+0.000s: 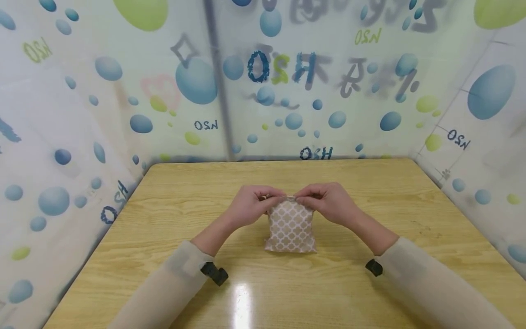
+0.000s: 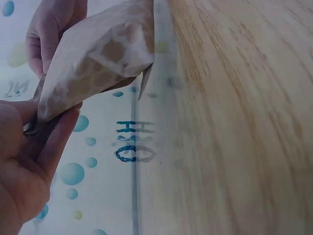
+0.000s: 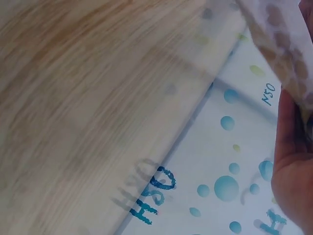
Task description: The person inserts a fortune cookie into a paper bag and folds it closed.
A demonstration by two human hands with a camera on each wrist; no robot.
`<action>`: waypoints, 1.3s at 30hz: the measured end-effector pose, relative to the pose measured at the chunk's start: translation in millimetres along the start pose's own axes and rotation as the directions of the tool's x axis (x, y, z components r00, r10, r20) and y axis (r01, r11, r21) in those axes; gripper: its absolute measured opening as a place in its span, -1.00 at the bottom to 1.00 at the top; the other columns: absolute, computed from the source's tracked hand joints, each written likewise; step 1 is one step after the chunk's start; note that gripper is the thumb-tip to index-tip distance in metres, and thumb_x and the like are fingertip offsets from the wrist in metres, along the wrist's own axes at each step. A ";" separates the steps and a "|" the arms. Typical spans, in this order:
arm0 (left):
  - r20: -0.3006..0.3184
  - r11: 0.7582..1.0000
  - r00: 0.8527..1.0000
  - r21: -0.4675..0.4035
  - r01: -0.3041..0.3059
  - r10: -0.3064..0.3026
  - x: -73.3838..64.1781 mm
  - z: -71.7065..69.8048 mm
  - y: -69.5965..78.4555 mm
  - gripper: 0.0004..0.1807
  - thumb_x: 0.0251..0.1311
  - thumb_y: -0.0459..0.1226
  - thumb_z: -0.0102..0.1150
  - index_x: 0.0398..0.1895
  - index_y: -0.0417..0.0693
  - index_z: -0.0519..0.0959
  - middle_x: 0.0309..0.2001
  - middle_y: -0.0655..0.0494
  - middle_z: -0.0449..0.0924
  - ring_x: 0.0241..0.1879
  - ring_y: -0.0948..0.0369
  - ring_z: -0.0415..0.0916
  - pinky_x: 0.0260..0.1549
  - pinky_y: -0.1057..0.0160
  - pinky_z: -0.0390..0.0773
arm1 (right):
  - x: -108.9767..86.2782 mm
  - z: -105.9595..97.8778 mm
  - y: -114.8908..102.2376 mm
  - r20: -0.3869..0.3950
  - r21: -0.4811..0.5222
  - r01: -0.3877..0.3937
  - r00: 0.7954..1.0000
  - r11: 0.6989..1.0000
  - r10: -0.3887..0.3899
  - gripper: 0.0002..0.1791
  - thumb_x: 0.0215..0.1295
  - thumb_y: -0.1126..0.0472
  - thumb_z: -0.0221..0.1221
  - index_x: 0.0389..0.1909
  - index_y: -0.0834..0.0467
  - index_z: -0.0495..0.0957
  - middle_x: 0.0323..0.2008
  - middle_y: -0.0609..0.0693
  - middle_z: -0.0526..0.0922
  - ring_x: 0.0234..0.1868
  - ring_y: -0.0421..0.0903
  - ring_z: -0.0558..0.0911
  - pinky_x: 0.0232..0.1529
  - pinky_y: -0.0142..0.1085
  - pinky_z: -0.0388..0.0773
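Note:
A small beige pouch [image 1: 291, 228] with a white lattice pattern is held up by its top edge over the wooden table. My left hand [image 1: 251, 205] pinches the top left corner between thumb and fingers. At the top right corner, my right hand [image 1: 328, 202] pinches the same edge. The left wrist view shows the pouch [image 2: 105, 51] bulging and tilted, with the left hand [image 2: 29, 161] gripping its narrow rim. Only part of the right hand [image 3: 296, 166] shows in the right wrist view, beside the pouch [image 3: 281, 44]. What the pouch contains is hidden.
The light wooden table [image 1: 181, 192] spreads around the hands. A patterned curtain [image 1: 263, 123] with blue and green drops stands along the far edge and both sides. Dark wrist-camera mounts [image 1: 214, 273] sit at the sleeves.

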State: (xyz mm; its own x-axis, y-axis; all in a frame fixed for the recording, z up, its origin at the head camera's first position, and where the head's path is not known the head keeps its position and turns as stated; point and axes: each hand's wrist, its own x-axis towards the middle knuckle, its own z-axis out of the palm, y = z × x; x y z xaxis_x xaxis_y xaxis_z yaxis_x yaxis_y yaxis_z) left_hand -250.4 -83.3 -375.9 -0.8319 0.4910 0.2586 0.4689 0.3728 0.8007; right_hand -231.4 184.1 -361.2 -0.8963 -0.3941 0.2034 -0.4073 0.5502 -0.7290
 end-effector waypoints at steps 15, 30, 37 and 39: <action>-0.024 0.980 0.997 -0.188 0.071 -0.077 -2.6 -6.5 -9.2 -0.78 0.51 -0.30 0.35 0.10 -0.08 0.85 0.00 -0.06 0.88 -0.34 0.27 0.76 -0.28 0.21 0.82 | -4.2 -9.3 10.8 0.033 0.182 -0.081 0.997 0.980 0.076 -0.72 0.57 0.27 0.31 0.17 0.21 0.81 0.08 0.22 0.85 -0.21 -0.18 0.84 -0.17 -0.28 0.82; -0.003 0.962 0.990 -0.236 0.136 -0.141 -5.4 -16.7 -17.3 -0.73 0.51 -0.28 0.35 0.17 -0.12 0.82 0.09 -0.12 0.85 -0.34 0.23 0.83 -0.23 0.16 0.84 | -1.5 -16.4 21.2 0.108 0.187 -0.155 0.985 0.970 0.137 -0.68 0.61 0.22 0.27 0.24 0.24 0.77 -0.06 0.15 0.88 -0.21 -0.08 0.86 0.00 -0.03 0.83; -0.002 0.948 0.983 -0.267 0.176 -0.183 -3.8 -17.9 -22.5 -0.74 0.50 -0.30 0.35 0.14 -0.11 0.83 0.01 -0.12 0.87 -0.33 0.17 0.84 -0.21 0.12 0.85 | -2.3 -19.1 23.5 0.133 0.247 -0.174 0.981 0.953 0.144 -0.67 0.62 0.28 0.23 0.26 0.29 0.74 -0.03 0.19 0.87 -0.16 -0.08 0.87 0.07 0.03 0.80; -0.004 0.945 0.983 -0.277 0.175 -0.184 -2.4 -17.3 -21.7 -0.76 0.49 -0.31 0.34 0.12 -0.13 0.84 -0.02 -0.12 0.88 -0.34 0.18 0.84 -0.22 0.13 0.85 | -1.6 -19.3 22.2 0.125 0.239 -0.179 0.980 0.954 0.153 -0.69 0.62 0.29 0.23 0.23 0.30 0.75 -0.05 0.18 0.88 -0.19 -0.14 0.86 0.06 0.03 0.81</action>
State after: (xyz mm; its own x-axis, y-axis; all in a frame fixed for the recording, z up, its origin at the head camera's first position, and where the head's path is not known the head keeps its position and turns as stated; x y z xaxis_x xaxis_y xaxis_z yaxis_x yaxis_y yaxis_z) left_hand -263.8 -106.2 -384.5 -0.9050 0.4112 0.1094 0.2149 0.2200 0.9515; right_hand -242.4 211.3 -365.1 -0.9188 -0.3947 0.0061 -0.1860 0.4193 -0.8886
